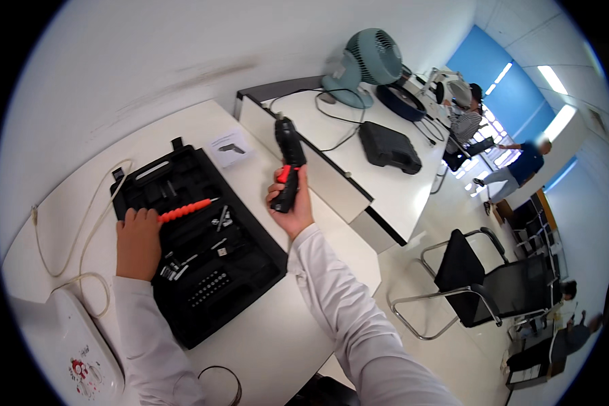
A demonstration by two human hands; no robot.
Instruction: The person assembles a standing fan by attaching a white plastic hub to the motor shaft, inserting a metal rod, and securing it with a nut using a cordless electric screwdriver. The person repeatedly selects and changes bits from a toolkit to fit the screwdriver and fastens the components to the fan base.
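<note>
My right hand [295, 208] is wrapped round the grip of a black cordless screwdriver [288, 145] with red parts, held upright over the table. My left hand [139, 245] is at the left side of an open black tool case [254, 267]. Its curled fingers are closed at one end of an orange ribbed flexible shaft [186, 210], whose metal tip points right across the case. Inside the case sit rows of small screwdriver bits [208, 289], several silver sockets [174, 269] and a cable with a USB plug [222, 252].
A printed leaflet [231, 147] lies beyond the case. Beige cord [81, 254] and a white appliance [81, 352] are at the left. The adjoining desk holds a green fan [372, 57] and a closed black case [390, 147]. A chair [463, 271] stands right; people are farther off.
</note>
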